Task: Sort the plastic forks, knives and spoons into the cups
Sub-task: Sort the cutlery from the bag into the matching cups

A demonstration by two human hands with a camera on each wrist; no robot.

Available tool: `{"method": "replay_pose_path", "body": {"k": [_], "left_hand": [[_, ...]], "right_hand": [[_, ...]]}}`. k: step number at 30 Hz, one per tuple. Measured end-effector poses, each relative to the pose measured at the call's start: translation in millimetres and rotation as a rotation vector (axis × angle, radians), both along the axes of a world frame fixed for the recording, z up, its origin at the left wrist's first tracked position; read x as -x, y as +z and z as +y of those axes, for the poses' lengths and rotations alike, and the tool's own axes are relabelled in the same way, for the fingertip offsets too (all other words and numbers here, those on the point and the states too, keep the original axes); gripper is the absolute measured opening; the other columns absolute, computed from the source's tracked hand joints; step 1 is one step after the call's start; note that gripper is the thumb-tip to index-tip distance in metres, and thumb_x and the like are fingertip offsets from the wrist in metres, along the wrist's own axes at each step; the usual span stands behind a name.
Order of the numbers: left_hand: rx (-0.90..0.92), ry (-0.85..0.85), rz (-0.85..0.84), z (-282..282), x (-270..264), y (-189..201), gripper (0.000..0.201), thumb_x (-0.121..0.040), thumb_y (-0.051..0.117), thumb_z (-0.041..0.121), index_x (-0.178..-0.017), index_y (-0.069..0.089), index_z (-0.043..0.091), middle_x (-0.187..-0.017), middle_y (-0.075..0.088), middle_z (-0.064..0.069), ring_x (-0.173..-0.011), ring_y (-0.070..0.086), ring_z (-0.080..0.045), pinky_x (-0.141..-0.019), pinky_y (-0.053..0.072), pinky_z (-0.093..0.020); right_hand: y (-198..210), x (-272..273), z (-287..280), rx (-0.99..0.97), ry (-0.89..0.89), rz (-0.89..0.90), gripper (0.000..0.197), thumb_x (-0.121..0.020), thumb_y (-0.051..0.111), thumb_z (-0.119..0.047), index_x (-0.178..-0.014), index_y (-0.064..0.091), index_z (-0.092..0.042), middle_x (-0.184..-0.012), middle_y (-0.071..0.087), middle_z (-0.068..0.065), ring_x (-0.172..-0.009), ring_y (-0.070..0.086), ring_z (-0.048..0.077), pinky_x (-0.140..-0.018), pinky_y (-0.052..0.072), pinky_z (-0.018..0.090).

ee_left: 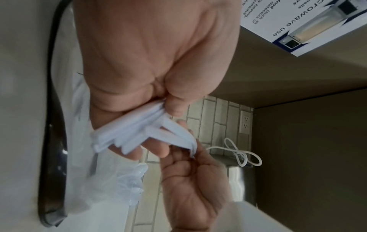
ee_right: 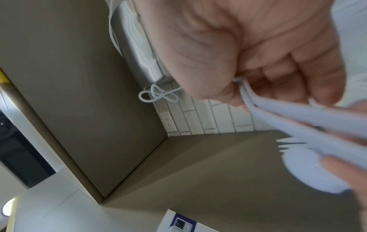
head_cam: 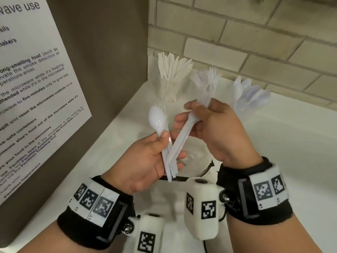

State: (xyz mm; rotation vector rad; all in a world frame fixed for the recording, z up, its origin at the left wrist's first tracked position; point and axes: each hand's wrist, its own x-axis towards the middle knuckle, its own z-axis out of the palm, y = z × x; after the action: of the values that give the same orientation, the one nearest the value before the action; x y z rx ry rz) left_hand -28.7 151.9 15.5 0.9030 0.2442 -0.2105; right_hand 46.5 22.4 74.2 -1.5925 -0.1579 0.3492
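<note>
In the head view, the left hand (head_cam: 145, 161) is gripping a small bundle of white plastic cutlery (head_cam: 168, 157) by the handles, thumb pressing on top and fingers curling beneath; a spoon (head_cam: 157, 119) is standing up out of that grip, with fork tines just showing behind its bowl. The right hand (head_cam: 218, 128) is pinching another white utensil (head_cam: 184, 132) near its upper end, and its handle is slanting down across the bundle, touching it. Both hands are hovering above the white table (head_cam: 291, 152). Beyond them, three clear cups are standing in a row near the tiled wall (head_cam: 255, 33): the cup of knives (head_cam: 170, 77) on the left, the cup of forks (head_cam: 207, 79) in the middle and the cup of spoons (head_cam: 248, 94) on the right. A printed microwave notice (head_cam: 36, 88) is hanging on the brown panel at the left. In the left wrist view, the handle ends of the bundle (ee_left: 127, 135) are fanning out from under the left thumb, and the right hand (ee_left: 196, 188) is meeting their far ends from below; the picture is blurred. In the right wrist view, the right hand (ee_right: 258, 55) is curling its fingers round thin white handles (ee_right: 298, 119), with the spoon bowl (ee_right: 309, 172) and some fork tines sitting blurred at the lower right.
</note>
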Motion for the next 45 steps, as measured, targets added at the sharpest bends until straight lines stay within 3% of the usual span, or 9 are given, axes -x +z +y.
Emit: {"method": "replay_pose_path", "body": {"k": [7,15,23,27,30,34,38,42,45], "left_hand": [[-0.108,-0.013,-0.06,-3,1,-5,0.033,-0.093,0.047,0.029,-0.114,0.061,0.008,-0.078,0.06,-0.005,-0.055,0.047,-0.013,-0.055,0.043,-0.027],[-0.128,-0.013,-0.068,-6,0,0,0.031,-0.092,0.048,0.035,-0.104,0.064,0.011,-0.076,0.05,-0.001,-0.047,0.035,-0.011,-0.048,0.036,-0.024],[-0.192,0.114,0.001,-3,-3,-4,0.031,-0.099,0.044,0.027,-0.106,0.065,0.006,-0.084,0.07,-0.01,-0.069,0.069,-0.022,-0.065,0.06,-0.033],[-0.238,0.162,0.023,-1,-6,-8,0.037,-0.101,0.04,0.026,-0.104,0.062,-0.004,-0.1,0.068,-0.023,-0.086,0.069,-0.031,-0.08,0.059,-0.04],[-0.238,0.212,0.046,-2,-9,-9,0.031,-0.1,0.043,0.03,-0.097,0.06,0.004,-0.075,0.06,-0.009,-0.061,0.062,-0.016,-0.066,0.06,-0.034],[-0.337,0.214,0.036,-4,-9,-5,0.035,-0.098,0.041,0.039,-0.103,0.059,0.01,-0.07,0.042,0.0,-0.056,0.04,-0.011,-0.055,0.041,-0.029],[-0.419,0.167,-0.007,-2,-8,-4,0.038,-0.099,0.037,0.039,-0.109,0.067,0.017,-0.073,0.053,0.004,-0.066,0.044,-0.011,-0.065,0.041,-0.029],[-0.494,0.143,0.029,-2,-11,-7,0.033,-0.102,0.04,0.025,-0.099,0.073,0.024,-0.072,0.057,0.006,-0.072,0.05,-0.012,-0.069,0.044,-0.03],[-0.458,0.123,0.045,-2,-12,-8,0.033,-0.1,0.043,0.027,-0.092,0.076,0.026,-0.072,0.058,0.006,-0.072,0.055,-0.01,-0.071,0.05,-0.03]], "right_hand": [[-3,-6,-7,-0.002,-0.047,0.013,0.02,-0.095,0.057,-0.025,-0.108,0.058,-0.01,-0.066,0.05,0.003,-0.045,0.038,0.011,-0.04,0.031,0.021],[-22,-5,2,0.016,0.115,0.15,0.019,-0.093,0.062,-0.023,-0.09,0.06,-0.004,-0.058,0.053,0.007,-0.045,0.04,0.014,-0.039,0.032,0.021],[-27,-5,9,-0.035,0.061,0.134,0.017,-0.096,0.056,-0.016,-0.107,0.06,-0.003,-0.077,0.07,0.01,-0.052,0.047,0.012,-0.038,0.033,0.021],[-27,-10,8,-0.147,0.051,0.191,0.016,-0.097,0.053,-0.014,-0.11,0.058,-0.006,-0.074,0.066,0.007,-0.063,0.059,0.02,-0.055,0.052,0.031],[-20,-19,2,-0.254,0.033,0.237,0.012,-0.098,0.05,-0.008,-0.11,0.053,-0.006,-0.073,0.06,0.01,-0.062,0.067,0.027,-0.066,0.059,0.041],[1,-58,-21,-0.146,-0.13,-0.013,0.015,-0.099,0.048,-0.009,-0.114,0.051,-0.011,-0.082,0.067,0.009,-0.059,0.063,0.021,-0.059,0.053,0.034],[30,-103,-34,-0.028,-0.329,-0.321,0.025,-0.096,0.045,-0.004,-0.109,0.05,-0.025,-0.087,0.065,0.007,-0.073,0.064,0.02,-0.065,0.057,0.033],[31,-142,-25,-0.047,-0.411,-0.583,0.038,-0.093,0.044,-0.004,-0.124,0.048,-0.025,-0.131,0.048,0.017,-0.078,0.061,0.025,-0.063,0.057,0.029],[15,-163,-12,-0.074,-0.459,-0.716,0.038,-0.095,0.044,-0.002,-0.126,0.046,-0.023,-0.133,0.042,-0.001,-0.068,0.054,0.012,-0.064,0.055,0.026]]}}
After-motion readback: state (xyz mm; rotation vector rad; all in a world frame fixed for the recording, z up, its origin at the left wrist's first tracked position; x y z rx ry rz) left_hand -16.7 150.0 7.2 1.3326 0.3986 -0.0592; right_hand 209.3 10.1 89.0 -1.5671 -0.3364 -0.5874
